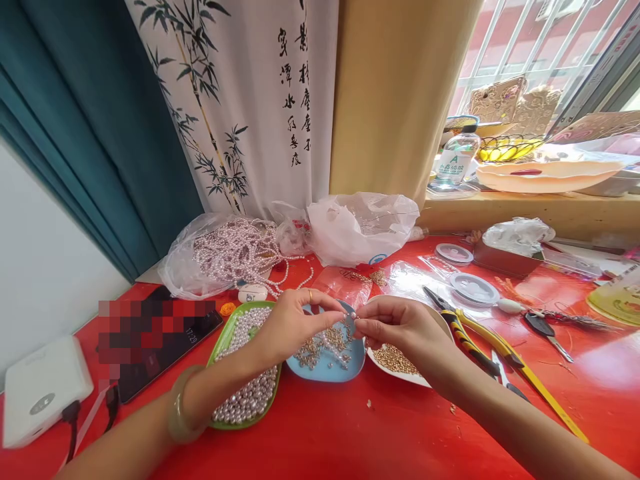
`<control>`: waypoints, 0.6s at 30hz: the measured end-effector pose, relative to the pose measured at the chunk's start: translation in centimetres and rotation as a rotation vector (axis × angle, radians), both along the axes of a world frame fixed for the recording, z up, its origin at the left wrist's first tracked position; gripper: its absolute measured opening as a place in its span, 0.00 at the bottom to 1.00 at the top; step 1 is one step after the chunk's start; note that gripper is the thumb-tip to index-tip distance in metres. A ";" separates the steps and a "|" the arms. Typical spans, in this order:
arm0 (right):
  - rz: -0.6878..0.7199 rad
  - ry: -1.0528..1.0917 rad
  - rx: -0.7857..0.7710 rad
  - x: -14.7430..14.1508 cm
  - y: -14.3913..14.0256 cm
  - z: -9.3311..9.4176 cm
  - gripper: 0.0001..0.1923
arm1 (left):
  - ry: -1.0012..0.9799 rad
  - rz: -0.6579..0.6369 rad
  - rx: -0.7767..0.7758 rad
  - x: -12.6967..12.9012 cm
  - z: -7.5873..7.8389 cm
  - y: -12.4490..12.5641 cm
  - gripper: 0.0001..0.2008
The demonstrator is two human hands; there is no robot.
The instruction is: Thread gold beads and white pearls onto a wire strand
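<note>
Over the blue dish [325, 375], my hands meet with their fingertips almost touching. My right hand [407, 327] pinches a small pale pearl bead [353, 315] between thumb and forefinger. My left hand [295, 323], a ring on one finger, is closed in a pinch close beside the bead; what sits in its fingertips is too small to make out. Small gold and clear beads [313, 350] lie in the blue dish. Under my left forearm is a green tray [274, 395] of pearl beads [245, 400]. Gold beads [395, 360] fill a white plate [425, 383] below my right hand.
Yellow-handled pliers [520, 367] and small scissors [503, 377] lie at right, near spools [474, 289] and a key [547, 333]. Pearl strands [235, 250] and a white plastic bag [360, 230] line the back. A phone [170, 347] and white power bank [47, 390] occupy the left.
</note>
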State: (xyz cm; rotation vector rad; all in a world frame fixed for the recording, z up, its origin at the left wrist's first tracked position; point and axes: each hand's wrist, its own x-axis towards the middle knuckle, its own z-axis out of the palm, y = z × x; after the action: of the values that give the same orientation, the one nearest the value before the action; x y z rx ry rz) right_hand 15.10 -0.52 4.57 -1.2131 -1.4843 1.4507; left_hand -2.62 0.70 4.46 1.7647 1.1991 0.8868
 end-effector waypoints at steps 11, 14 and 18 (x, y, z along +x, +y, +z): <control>0.073 0.151 -0.127 0.2 0.3 -0.8 0.06 | 0.152 -0.015 0.271 0.0 -0.4 -0.4 0.08; 0.085 0.175 -0.164 0.3 0.4 -1.1 0.07 | 0.195 -0.035 0.337 0.0 -0.4 -0.5 0.07; 0.083 0.206 -0.222 0.4 0.5 -1.2 0.08 | 0.263 -0.069 0.433 0.0 -0.3 -0.6 0.06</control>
State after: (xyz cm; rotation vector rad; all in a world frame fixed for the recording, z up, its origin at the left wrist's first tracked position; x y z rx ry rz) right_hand 15.47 -0.05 3.35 -1.1021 -1.2731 1.7771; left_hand -2.64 0.09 4.15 2.3154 1.1593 0.9451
